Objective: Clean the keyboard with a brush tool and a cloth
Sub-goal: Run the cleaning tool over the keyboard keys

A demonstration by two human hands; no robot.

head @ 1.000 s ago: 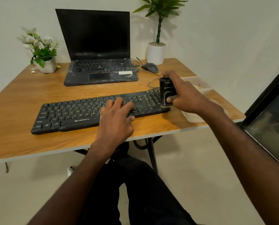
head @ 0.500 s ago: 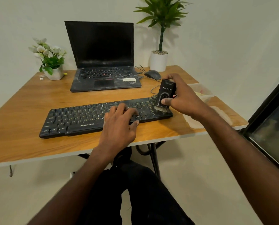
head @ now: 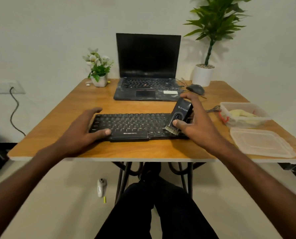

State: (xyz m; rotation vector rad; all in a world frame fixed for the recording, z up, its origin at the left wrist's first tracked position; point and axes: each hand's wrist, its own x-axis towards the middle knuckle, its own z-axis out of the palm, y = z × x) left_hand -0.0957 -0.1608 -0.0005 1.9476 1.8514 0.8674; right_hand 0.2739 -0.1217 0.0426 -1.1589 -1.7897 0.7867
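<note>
A black keyboard [head: 135, 125] lies across the front of the wooden table [head: 143, 150]. My right hand [head: 197, 123] grips a black brush tool [head: 180, 112], tilted, with its pale bristles down on the keys at the keyboard's right end. My left hand [head: 81, 133] holds the keyboard's left end, thumb on the front edge and fingers over the back edge. A yellow cloth [head: 242, 114] lies in a clear plastic tub [head: 247, 124] to the right.
An open laptop [head: 147, 80] stands behind the keyboard, with a mouse [head: 195, 88] beside it. Behind are a flower pot [head: 99, 73] and a tall potted plant [head: 204, 75]. The tub's lid [head: 261, 144] lies at the front right. A small white object [head: 101, 187] lies on the floor.
My left hand has slid from the keyboard's middle to its left end. The brush has tipped its bristles onto the right keys. The view has swung to face the table squarely.
</note>
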